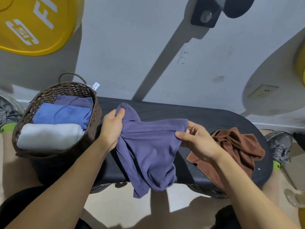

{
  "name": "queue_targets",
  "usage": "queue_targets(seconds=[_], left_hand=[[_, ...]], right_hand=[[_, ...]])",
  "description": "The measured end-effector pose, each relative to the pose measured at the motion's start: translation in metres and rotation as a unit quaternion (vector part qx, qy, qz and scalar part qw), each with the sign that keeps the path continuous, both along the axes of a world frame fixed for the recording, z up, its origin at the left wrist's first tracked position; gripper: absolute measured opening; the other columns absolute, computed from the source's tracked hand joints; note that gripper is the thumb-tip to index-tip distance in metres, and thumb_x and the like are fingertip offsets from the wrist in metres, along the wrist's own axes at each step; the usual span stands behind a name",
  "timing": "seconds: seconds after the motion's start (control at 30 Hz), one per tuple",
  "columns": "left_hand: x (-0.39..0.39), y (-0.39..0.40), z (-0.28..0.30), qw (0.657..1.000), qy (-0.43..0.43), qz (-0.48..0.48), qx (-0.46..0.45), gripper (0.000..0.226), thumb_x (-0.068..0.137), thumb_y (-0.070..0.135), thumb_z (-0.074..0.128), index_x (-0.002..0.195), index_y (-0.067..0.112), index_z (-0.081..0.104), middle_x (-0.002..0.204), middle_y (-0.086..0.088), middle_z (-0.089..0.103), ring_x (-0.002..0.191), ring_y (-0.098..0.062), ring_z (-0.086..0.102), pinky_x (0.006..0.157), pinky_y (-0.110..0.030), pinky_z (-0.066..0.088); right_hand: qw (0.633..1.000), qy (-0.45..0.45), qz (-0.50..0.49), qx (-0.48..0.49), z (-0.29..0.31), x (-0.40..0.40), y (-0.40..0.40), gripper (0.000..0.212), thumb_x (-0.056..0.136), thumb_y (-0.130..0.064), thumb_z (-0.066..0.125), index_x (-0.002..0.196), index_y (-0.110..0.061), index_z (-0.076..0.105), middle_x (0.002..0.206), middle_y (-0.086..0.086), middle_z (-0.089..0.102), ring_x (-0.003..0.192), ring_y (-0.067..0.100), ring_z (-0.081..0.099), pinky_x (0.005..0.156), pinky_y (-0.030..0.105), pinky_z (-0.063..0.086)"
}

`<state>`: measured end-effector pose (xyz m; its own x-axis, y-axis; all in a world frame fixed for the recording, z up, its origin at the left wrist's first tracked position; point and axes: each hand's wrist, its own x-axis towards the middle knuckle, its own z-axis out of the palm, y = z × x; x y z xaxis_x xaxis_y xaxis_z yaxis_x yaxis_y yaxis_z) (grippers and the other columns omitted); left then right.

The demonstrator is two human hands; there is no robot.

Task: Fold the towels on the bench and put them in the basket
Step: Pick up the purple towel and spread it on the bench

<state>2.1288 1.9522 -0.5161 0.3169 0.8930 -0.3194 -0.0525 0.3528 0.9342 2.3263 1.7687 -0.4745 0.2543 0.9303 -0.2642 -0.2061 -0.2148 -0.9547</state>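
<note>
While both hands' grip pinches the purple towel [148, 146], the basket [92, 123] holds folded blue and white towels.

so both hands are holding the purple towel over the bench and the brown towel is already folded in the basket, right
Not quite. The head view shows the brown towel lying crumpled on the bench, not folded in the basket. The rest stands: the left hand and right hand both hold the purple towel over the bench.

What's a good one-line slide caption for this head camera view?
Both hands, left hand and right hand, hold up a purple towel over the bench, beside a basket.
</note>
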Motion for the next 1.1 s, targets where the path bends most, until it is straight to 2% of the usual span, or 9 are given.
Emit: queue_targets(seconds=[0.17, 0.27, 0.4, 0.5, 0.63, 0.73, 0.83, 0.97, 1.1], left_hand=[[0.02, 0.016, -0.027, 1.0, 0.01, 0.026, -0.005, 0.025, 0.101, 0.029, 0.049, 0.089, 0.011, 0.061, 0.089, -0.011, 0.06, 0.082, -0.022, 0.055, 0.076, -0.039, 0.046], [0.032, 0.03, -0.043, 0.996, 0.062, 0.031, 0.05, 0.029, 0.101, 0.03, 0.048, 0.078, 0.012, 0.051, 0.078, -0.007, 0.051, 0.074, -0.018, 0.046, 0.069, -0.035, 0.04], [0.04, 0.048, -0.062, 0.972, 0.162, 0.005, 0.173, 0.035, 0.099, 0.028, 0.051, 0.067, 0.018, 0.045, 0.061, 0.011, 0.044, 0.055, -0.002, 0.037, 0.054, -0.017, 0.034], [0.046, 0.06, -0.074, 0.948, 0.228, 0.01, 0.222, 0.031, 0.1, 0.027, 0.051, 0.069, 0.025, 0.046, 0.062, 0.013, 0.048, 0.054, -0.001, 0.043, 0.049, -0.013, 0.033], [0.055, 0.075, -0.088, 0.925, 0.299, 0.001, 0.237, 0.016, 0.099, 0.028, 0.053, 0.088, 0.017, 0.054, 0.074, 0.002, 0.057, 0.069, -0.019, 0.053, 0.059, -0.029, 0.036], [0.058, 0.081, -0.097, 0.901, 0.331, -0.016, 0.28, 0.021, 0.098, 0.03, 0.054, 0.085, 0.013, 0.052, 0.067, 0.0, 0.056, 0.065, -0.026, 0.053, 0.054, -0.03, 0.034], [0.056, 0.088, -0.102, 0.863, 0.386, -0.034, 0.325, 0.029, 0.096, 0.035, 0.058, 0.084, 0.009, 0.052, 0.066, -0.009, 0.059, 0.064, -0.034, 0.053, 0.056, -0.036, 0.038], [0.051, 0.098, -0.103, 0.826, 0.447, -0.055, 0.339, 0.035, 0.088, 0.044, 0.066, 0.083, 0.013, 0.051, 0.064, -0.002, 0.055, 0.061, -0.029, 0.048, 0.057, -0.034, 0.035], [0.046, 0.112, -0.103, 0.824, 0.457, -0.021, 0.334, 0.035, 0.088, 0.039, 0.067, 0.076, 0.008, 0.056, 0.075, -0.017, 0.063, 0.072, -0.04, 0.057, 0.06, -0.036, 0.038]], right_hand=[[0.989, 0.055, -0.133, -0.028, -0.028, 0.005, 0.034, 0.011, 0.097, -0.013, 0.058, 0.104, -0.014, 0.067, 0.098, 0.017, 0.06, 0.085, 0.032, 0.049, 0.075, 0.042, 0.036], [0.979, 0.048, -0.197, -0.012, -0.042, 0.004, 0.055, 0.015, 0.1, -0.02, 0.056, 0.094, -0.021, 0.07, 0.091, 0.005, 0.071, 0.08, 0.019, 0.064, 0.071, 0.033, 0.051], [0.932, -0.152, -0.328, -0.003, -0.069, 0.017, 0.078, 0.017, 0.101, -0.026, 0.056, 0.092, -0.015, 0.066, 0.083, -0.005, 0.07, 0.074, 0.001, 0.063, 0.069, 0.015, 0.05], [0.886, -0.279, -0.371, -0.024, -0.086, 0.034, 0.088, 0.015, 0.101, -0.027, 0.054, 0.096, -0.017, 0.063, 0.086, -0.008, 0.068, 0.074, -0.009, 0.059, 0.07, 0.005, 0.042], [0.858, -0.388, -0.33, -0.068, -0.105, 0.054, 0.09, 0.02, 0.102, -0.039, 0.047, 0.096, -0.024, 0.059, 0.079, -0.014, 0.065, 0.075, -0.002, 0.059, 0.064, 0.009, 0.041], [0.82, -0.496, -0.247, -0.144, -0.122, 0.069, 0.087, 0.024, 0.102, -0.044, 0.041, 0.094, -0.026, 0.054, 0.075, -0.01, 0.063, 0.07, 0.017, 0.057, 0.066, 0.033, 0.043], [0.771, -0.576, -0.18, -0.201, -0.135, 0.079, 0.083, 0.027, 0.102, -0.043, 0.037, 0.086, -0.025, 0.05, 0.076, -0.009, 0.059, 0.071, 0.025, 0.059, 0.066, 0.035, 0.04], [0.747, -0.603, -0.166, -0.225, -0.143, 0.079, 0.09, 0.026, 0.102, -0.043, 0.037, 0.091, -0.022, 0.047, 0.084, -0.003, 0.062, 0.072, 0.028, 0.06, 0.065, 0.037, 0.041], [0.75, -0.583, -0.186, -0.251, -0.143, 0.082, 0.095, 0.027, 0.1, -0.046, 0.038, 0.09, -0.022, 0.046, 0.073, -0.005, 0.056, 0.066, 0.026, 0.054, 0.063, 0.036, 0.036]])
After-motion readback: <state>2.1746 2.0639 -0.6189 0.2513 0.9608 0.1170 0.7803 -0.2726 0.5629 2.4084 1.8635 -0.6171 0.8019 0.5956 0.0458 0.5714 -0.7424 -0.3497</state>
